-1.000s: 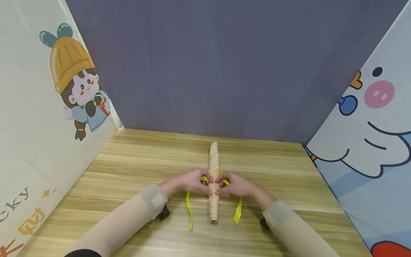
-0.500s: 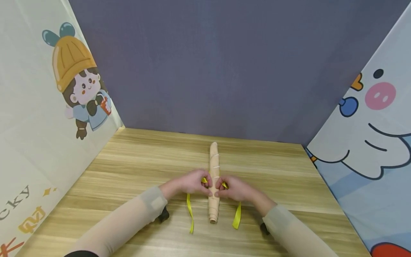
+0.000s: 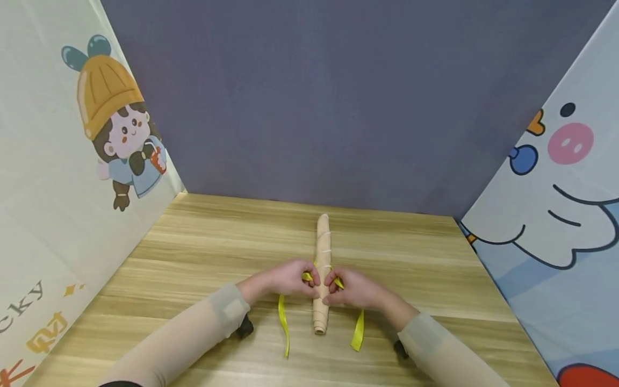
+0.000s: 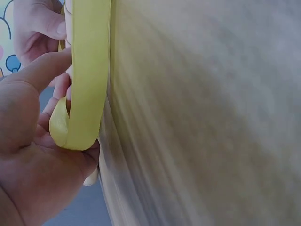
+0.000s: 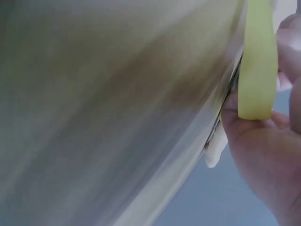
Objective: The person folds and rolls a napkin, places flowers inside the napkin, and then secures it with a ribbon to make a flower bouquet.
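Ribbon [image 3: 282,322] stays pinched by left hand [image 3: 290,279] and right hand [image 3: 350,287], now slightly nearer.

The left hand [image 4: 28,160] pinches a looped yellow ribbon [image 4: 87,75].

Yellow ribbon on a tan roll, wood grain below

The ribbon [image 3: 357,329] is bright yellow, plain, with no print; in the right wrist view it looks paler, a lemon-green, perhaps only from blur. The rolled cloth [image 3: 321,269] is tan-beige, crossed by thin pale lines. The table [image 3: 203,242] is light wood with darker streaked grain. Both sleeves are sheer beige. The back wall [image 3: 329,97] is flat grey-purple. The left panel [image 3: 43,215] is cream, printed with a cartoon girl in a mustard-yellow hat with teal bobbles, plus orange lettering low down. The right panel [image 3: 570,226] is pale blue and white, with a pink spot and dark blue outlines.
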`<state>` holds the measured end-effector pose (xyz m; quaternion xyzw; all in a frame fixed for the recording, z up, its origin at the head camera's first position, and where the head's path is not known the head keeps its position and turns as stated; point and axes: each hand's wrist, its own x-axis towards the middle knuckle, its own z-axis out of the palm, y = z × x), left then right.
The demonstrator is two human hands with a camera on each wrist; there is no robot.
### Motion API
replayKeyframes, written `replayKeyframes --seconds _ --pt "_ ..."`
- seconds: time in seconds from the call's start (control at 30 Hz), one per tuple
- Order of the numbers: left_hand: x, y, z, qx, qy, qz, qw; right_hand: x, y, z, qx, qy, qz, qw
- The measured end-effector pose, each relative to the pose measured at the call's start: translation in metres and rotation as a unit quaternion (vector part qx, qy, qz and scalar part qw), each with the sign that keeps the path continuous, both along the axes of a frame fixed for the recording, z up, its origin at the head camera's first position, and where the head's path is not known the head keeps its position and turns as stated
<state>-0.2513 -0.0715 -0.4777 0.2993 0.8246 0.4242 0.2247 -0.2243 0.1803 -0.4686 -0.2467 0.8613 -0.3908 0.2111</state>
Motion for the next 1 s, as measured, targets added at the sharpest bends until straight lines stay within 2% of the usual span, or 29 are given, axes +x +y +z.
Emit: replayKeyframes --seconds 0.2,0.4,0.47,0.67,0.8,0.9,1.0 --pt "0.003 0.001 0.002 -0.011 0.012 -0.005 0.9998 0.003 -0.004 -0.001 0.021 0.038 0.009 0.9990" --pt "0.006 -0.002 0.002 0.001 0.014 -0.013 0.9998 0.003 -0.002 -0.004 0.016 0.031 0.004 0.9994" --pt "0.006 -0.004 0.001 0.003 0.017 -0.007 0.9998 0.003 0.001 -0.004 0.011 0.025 0.001 0.9996" --pt "0.002 -0.018 0.001 0.047 -0.015 0.029 0.9984 -0.001 0.020 -0.001 -0.027 0.024 -0.011 0.9993" --pt "-0.004 -0.029 0.002 0.087 -0.045 0.053 0.9937 -0.009 0.036 0.002 -0.036 0.029 -0.044 0.9980" --pt "-0.010 -0.036 0.002 0.097 -0.050 0.081 0.9908 -0.015 0.046 0.003 -0.035 0.027 -0.073 0.9964" --pt "-0.016 -0.041 0.002 0.087 -0.039 0.105 0.9899 -0.021 0.053 0.003 -0.028 0.033 -0.091 0.9949"
